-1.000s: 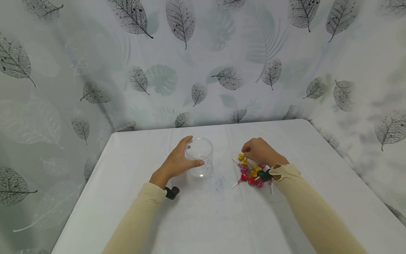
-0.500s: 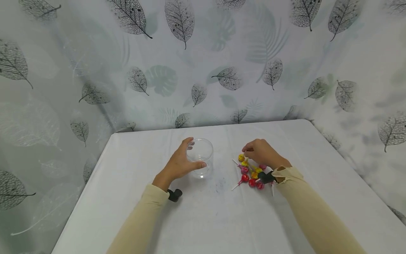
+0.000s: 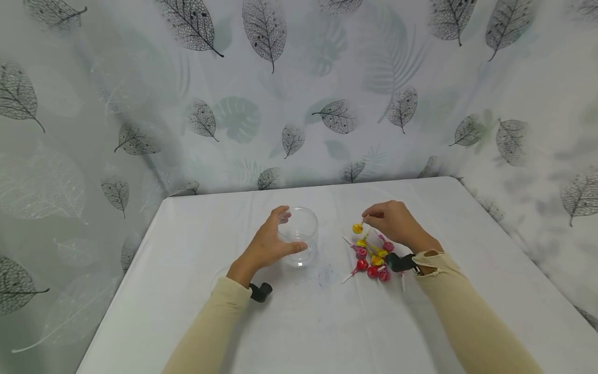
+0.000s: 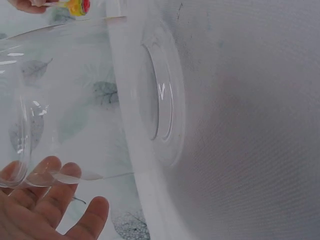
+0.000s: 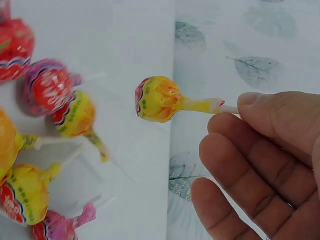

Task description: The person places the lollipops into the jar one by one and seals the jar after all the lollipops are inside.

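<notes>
A clear, see-through jar (image 3: 299, 234) stands upright on the white table, its round mouth facing up. My left hand (image 3: 271, 241) grips it from the left, thumb on the near side and fingers round the far side. In the right wrist view, my right hand (image 5: 265, 155) pinches the white stick of a yellow-wrapped lollipop (image 5: 159, 99) between thumb and forefinger. That lollipop hangs head down, above the far side of a pile of lollipops (image 3: 374, 259) in red, pink and yellow wrappers. No lollipop shows inside the jar.
White cloth covers the table (image 3: 299, 322). A leaf-patterned curtain (image 3: 299, 93) closes off the back and both sides. Faint bluish smudges mark the cloth between the jar and the pile.
My right hand has lifted the yellow lollipop slightly off the pile by its stick. The left hand and jar have shifted slightly right and nearer in the head view.
</notes>
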Demonstrator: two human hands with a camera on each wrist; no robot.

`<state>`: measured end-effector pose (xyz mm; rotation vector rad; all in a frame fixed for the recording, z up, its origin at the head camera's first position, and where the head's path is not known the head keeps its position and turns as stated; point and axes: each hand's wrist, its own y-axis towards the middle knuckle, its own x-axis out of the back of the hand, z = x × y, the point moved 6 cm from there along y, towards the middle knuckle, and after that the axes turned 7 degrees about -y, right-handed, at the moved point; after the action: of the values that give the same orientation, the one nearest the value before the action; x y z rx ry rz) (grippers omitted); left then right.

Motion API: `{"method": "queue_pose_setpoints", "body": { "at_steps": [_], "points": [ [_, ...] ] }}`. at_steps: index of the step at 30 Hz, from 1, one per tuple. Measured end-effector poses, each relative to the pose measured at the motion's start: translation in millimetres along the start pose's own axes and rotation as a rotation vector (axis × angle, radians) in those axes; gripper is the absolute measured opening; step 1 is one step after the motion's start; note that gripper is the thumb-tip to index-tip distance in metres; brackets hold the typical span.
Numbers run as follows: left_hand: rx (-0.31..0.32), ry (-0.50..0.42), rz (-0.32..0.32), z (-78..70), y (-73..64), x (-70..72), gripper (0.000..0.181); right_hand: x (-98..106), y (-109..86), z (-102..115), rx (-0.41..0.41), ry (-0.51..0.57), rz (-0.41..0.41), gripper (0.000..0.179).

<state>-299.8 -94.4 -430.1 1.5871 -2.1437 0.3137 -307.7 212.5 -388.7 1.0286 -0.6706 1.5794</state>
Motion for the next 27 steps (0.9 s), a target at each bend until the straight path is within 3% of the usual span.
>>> {"method": "queue_pose_setpoints", "body": {
  "at_steps": [15, 22, 27],
  "points": [
    [-0.001, -0.017, 0.017, -3.3, -0.3, -4.2, 0.106, 18, -5.0, 23, 0.009, 0.202, -0.208, 0.022],
    [-0.004, -0.01, 0.008, -1.9, -1.9, -6.6, 0.105, 20, -7.3, 38, 0.044, 0.357, -0.363, 0.022],
    [-0.004, -0.015, 0.006, -1.9, -3.2, -6.9, 0.106, 16, -9.0, 51, 0.072, 0.477, -0.395, 0.023]
  ]
}}
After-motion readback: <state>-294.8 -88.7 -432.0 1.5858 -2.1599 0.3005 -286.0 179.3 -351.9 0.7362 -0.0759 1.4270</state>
